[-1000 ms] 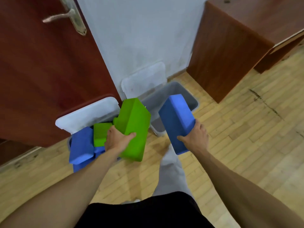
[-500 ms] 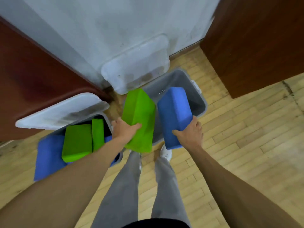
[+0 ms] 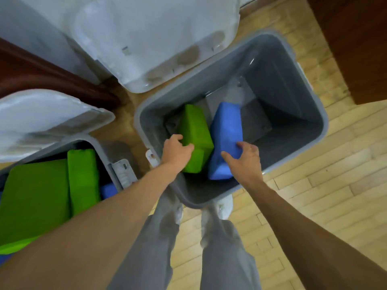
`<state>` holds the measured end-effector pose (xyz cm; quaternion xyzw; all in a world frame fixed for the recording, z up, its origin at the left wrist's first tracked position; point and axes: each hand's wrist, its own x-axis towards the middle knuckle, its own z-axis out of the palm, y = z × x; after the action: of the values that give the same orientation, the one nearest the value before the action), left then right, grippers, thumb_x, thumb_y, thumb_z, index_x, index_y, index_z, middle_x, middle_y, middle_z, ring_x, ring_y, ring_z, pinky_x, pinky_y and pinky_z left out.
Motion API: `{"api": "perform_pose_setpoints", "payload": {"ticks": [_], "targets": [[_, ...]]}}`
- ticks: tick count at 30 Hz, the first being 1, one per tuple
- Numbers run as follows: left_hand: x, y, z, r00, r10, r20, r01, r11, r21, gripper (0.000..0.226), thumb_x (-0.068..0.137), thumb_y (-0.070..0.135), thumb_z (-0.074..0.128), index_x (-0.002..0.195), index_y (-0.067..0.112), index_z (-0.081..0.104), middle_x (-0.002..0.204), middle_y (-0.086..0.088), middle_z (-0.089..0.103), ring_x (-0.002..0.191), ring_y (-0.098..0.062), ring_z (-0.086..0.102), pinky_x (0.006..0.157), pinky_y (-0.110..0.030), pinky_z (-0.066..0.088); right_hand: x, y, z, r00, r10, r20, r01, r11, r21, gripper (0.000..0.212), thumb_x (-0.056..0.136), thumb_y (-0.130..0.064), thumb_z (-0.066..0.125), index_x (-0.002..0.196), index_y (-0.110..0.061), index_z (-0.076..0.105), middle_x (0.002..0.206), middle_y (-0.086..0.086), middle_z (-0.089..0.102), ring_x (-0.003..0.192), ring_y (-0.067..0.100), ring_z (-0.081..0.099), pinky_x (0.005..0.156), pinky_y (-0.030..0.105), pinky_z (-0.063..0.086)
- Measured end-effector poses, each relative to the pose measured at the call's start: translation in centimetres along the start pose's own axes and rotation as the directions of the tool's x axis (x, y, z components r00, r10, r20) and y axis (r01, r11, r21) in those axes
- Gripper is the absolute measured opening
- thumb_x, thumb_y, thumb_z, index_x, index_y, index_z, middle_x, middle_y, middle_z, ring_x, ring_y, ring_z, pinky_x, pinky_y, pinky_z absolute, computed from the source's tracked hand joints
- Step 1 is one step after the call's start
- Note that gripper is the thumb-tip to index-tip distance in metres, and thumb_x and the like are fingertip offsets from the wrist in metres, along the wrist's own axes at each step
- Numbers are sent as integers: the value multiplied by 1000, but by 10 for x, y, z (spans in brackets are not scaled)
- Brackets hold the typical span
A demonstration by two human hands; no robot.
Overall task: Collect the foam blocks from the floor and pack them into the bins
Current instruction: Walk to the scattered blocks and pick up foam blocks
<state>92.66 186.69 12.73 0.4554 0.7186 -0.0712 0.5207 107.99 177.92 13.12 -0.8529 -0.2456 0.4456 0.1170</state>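
My left hand (image 3: 175, 151) grips a green foam block (image 3: 194, 132) and my right hand (image 3: 247, 160) grips a blue foam block (image 3: 225, 135). Both blocks are side by side, tilted, inside the right grey bin (image 3: 322, 130), below its rim. The left grey bin (image 3: 100, 147) holds several green blocks (image 3: 82, 178) packed to the top and a blue block (image 3: 109, 190) at its near right corner. My left forearm hides part of the left bin.
Each bin has a white lid (image 3: 159, 38) flipped up behind it, and the second lid (image 3: 41, 120) leans on a dark red door (image 3: 31, 74). A brown wooden cabinet (image 3: 360, 49) stands at the right. My legs and shoes (image 3: 226, 206) stand at the right bin's near edge on wooden flooring.
I have leaned in over the right bin. Both hands have lowered the green and blue blocks from above the rim down into it.
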Motion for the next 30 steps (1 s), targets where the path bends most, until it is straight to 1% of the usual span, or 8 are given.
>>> {"api": "perform_pose_setpoints", "payload": {"ticks": [4, 9, 13, 16, 21, 24, 27, 30], "targets": [[-23, 2, -20, 998, -15, 55, 16, 1000, -24, 31, 90, 19, 59, 121, 14, 58, 118, -11, 61, 104, -27, 60, 91, -36, 49, -21, -15, -12, 999, -29, 31, 31, 996, -86, 32, 87, -17, 64, 118, -8, 63, 120, 14, 57, 110, 28, 57, 94, 24, 35], [-99, 14, -88, 993, 27, 115, -33, 998, 51, 12, 91, 17, 54, 96, 25, 62, 109, -9, 65, 105, -27, 59, 94, -41, 49, -90, -60, -58, 990, -79, 119, 100, 977, -186, 21, 85, -10, 59, 105, -8, 67, 110, 10, 68, 107, 27, 61, 94, 26, 38], [-184, 28, -148, 990, 69, 126, -74, 997, 36, 19, 93, 21, 50, 102, 19, 66, 107, -7, 66, 99, -25, 59, 88, -34, 48, -163, -109, -106, 957, -117, 264, 190, 944, -270, 23, 88, -19, 58, 109, -15, 66, 110, 4, 69, 107, 23, 60, 91, 27, 42], [-249, 33, -186, 987, 95, 126, -94, 995, -18, 20, 95, 23, 51, 101, 11, 66, 98, -9, 69, 95, -26, 63, 91, -39, 50, -215, -136, -137, 931, -166, 325, 261, 925, -276, 26, 90, -23, 57, 113, -16, 65, 112, 5, 69, 108, 22, 60, 90, 27, 43], [-350, 13, -231, 993, 119, 19, -119, 992, -32, 15, 96, 22, 51, 97, 17, 65, 98, -1, 65, 87, -23, 64, 85, -37, 51, -287, -153, -177, 867, -242, 435, 399, 861, -316, 26, 90, -26, 60, 111, -14, 68, 112, 6, 69, 106, 21, 62, 85, 25, 44], [-415, -16, -236, 992, 82, -97, -96, 985, -143, 13, 96, 17, 52, 87, 20, 62, 89, -3, 63, 80, -22, 63, 81, -37, 52, -322, -147, -197, 834, -270, 481, 449, 839, -307, 25, 90, -28, 61, 109, -14, 69, 105, 3, 69, 93, 16, 61, 77, 22, 41], [-478, -64, -221, 983, -9, -181, -46, 954, -297, 10, 96, 19, 52, 96, 15, 62, 87, -5, 67, 76, -18, 63, 73, -33, 47, -353, -138, -208, 803, -278, 527, 488, 814, -314, 18, 89, -27, 62, 100, -15, 69, 89, 1, 69, 77, 13, 62, 71, 25, 46], [-536, -129, -193, 958, -183, -221, 44, 854, -519, 14, 94, 17, 53, 101, 13, 64, 88, -7, 69, 73, -18, 64, 68, -30, 45, -377, -139, -198, 764, -250, 595, 529, 770, -357, 13, 88, -24, 63, 89, -13, 69, 76, 4, 69, 67, 13, 62, 71, 31, 51]]}}
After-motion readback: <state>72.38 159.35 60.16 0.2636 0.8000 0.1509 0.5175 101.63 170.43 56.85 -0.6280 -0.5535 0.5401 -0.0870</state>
